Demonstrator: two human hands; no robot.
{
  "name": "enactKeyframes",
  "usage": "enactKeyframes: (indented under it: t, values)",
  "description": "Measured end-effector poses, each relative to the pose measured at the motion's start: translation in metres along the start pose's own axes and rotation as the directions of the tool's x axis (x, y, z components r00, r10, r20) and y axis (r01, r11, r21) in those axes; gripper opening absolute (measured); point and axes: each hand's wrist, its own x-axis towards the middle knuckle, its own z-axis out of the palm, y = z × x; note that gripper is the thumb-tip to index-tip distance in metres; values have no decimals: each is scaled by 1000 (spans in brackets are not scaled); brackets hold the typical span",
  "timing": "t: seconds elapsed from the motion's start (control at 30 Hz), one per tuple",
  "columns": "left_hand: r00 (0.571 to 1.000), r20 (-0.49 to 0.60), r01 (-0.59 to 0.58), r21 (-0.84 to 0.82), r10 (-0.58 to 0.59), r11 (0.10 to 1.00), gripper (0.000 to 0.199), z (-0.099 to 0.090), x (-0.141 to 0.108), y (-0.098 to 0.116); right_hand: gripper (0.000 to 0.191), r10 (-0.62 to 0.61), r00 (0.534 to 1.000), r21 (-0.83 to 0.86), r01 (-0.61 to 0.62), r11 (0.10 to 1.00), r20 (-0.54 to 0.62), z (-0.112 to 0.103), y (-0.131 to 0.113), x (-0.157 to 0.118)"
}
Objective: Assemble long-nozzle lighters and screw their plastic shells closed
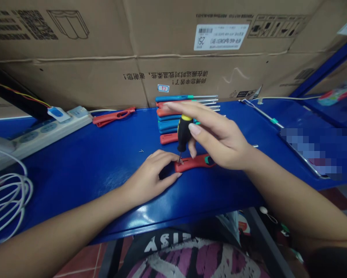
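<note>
A black-and-yellow screwdriver (185,135) stands nearly upright in my right hand (225,141), gripped between thumb and fingers with the palm over its top. Its tip meets the left end of a red lighter (195,162) lying flat on the blue table. My left hand (151,175) pinches that same end between thumb and fingers. Part of the lighter's far end is hidden by my right hand. Two tiny screws (141,151) lie to the left. Behind my hands, several red and blue long-necked lighters (170,126) are lined up with their metal rods pointing right.
A red handle shell (114,116) lies beside a white power strip (48,129) at the left. Coiled white cable (9,200) is at the left edge. A metal rod with a green piece (274,121) rests at the right near a blurred-out flat object (312,152). Cardboard boxes (167,73) stand behind.
</note>
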Motion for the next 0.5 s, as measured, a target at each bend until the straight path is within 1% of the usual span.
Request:
enactKeyframes:
  t: [0.07,0.13,0.2,0.27,0.33,0.43,0.5]
  values:
    - [1000,5,5,-3,-5,1000,21,0,0,0,39,-18,1000,-3,18,1000,-7,-1,-1,0]
    - [1000,-1,0,1,0,1000,20,0,0,0,38,-40,998,-55,37,998,-44,-2,-1,-1]
    - [1000,-7,-4,-3,4,1000,20,0,1,0,38,-18,998,-78,13,997,-60,-2,-3,-2]
    - [1000,-8,1,-7,-1,1000,20,0,1,0,39,24,999,-43,-26,999,-29,-2,-4,-1]
    - [1000,-9,4,-5,-4,1000,20,0,1,0,37,21,1000,-6,-21,1000,-18,-3,-5,-1]
    - [1000,-10,2,1,-2,1000,21,0,1,0,32,-34,997,-48,30,998,-73,-3,-4,-1]
    - [1000,-8,1,-9,-1,1000,22,0,1,0,36,-12,997,-54,8,999,-72,-1,-2,-1]
